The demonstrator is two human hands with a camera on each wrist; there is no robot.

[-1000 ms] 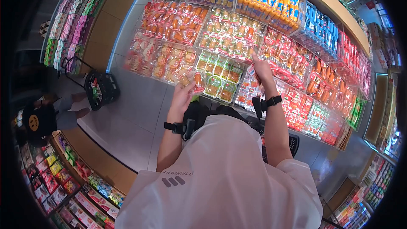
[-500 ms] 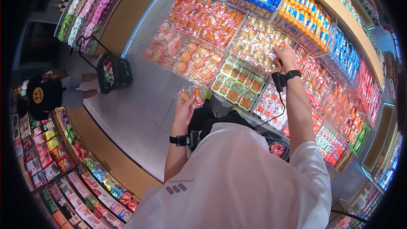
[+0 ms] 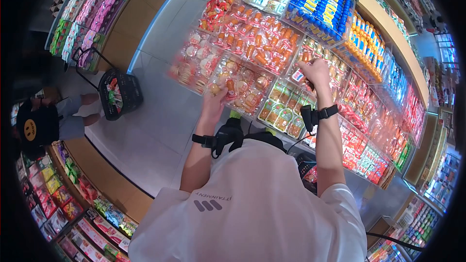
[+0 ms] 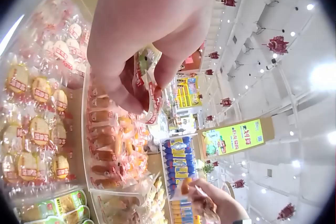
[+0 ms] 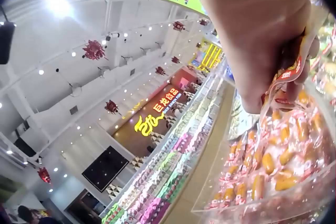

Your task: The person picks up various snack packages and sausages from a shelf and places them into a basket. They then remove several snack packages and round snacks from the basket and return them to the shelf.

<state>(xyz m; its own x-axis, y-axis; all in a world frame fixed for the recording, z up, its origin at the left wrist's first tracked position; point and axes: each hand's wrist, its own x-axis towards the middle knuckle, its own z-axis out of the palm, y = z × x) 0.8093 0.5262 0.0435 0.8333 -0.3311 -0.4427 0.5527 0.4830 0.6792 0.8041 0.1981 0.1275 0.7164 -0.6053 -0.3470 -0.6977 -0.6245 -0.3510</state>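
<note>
My left hand (image 3: 212, 106) pinches small clear-wrapped snack packets (image 3: 230, 86), one reddish-brown, one paler, over the front edge of the bin of round wrapped pastries (image 3: 252, 81). In the left wrist view, thumb and fingers close round a crinkled wrapper (image 4: 153, 100) with red print; the fingers partly hide its contents. My right hand (image 3: 318, 73) grips another clear packet (image 3: 297, 75) with a red-and-white label and brown food inside, above the bin of pale wrapped snacks (image 3: 335, 60). Its wrapper (image 5: 283, 79) hangs from the curled fingers in the right wrist view.
Wrapped sausage-like snacks (image 3: 257, 34) fill the bin between and beyond my hands. Green-edged trays (image 3: 279, 111) lie nearer me. Taller clear bins hold blue packs (image 3: 318, 5) and orange packs (image 3: 366, 39). At left, a person stands near a black shopping basket (image 3: 121, 99).
My right hand has gone from reaching down among the pale snacks to holding a packet raised over them. My left hand keeps its packets, now over the pastry bin's edge.
</note>
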